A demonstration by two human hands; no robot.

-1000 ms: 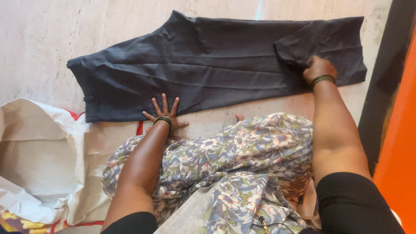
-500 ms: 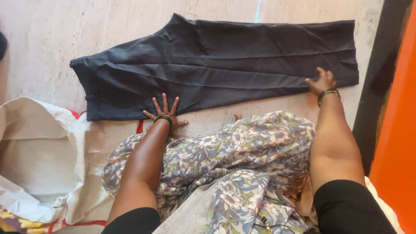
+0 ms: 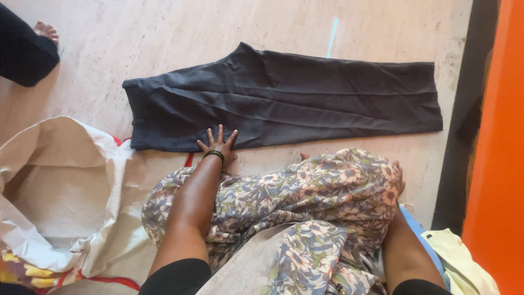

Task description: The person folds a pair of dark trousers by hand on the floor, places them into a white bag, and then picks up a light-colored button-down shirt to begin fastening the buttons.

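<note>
While the left hand [image 3: 218, 143] lies flat with fingers spread on the near edge of the dark trousers [image 3: 284, 98], it grips nothing; the open palm appears to pin the cloth against the pale stone floor [image 3: 164, 33]. The trousers lie folded lengthwise, legs together, waistband to the left and hems to the right, creases running along them. The right hand [image 3: 399, 176] sits drawn in at the knee, mostly hidden by the floral garment [image 3: 305, 207] over the lap, so its grasp cannot be told. A white sack [image 3: 60, 186] lies just left of the arm. Another person's foot [image 3: 46, 31] shows at the far upper left, well apart.
</note>
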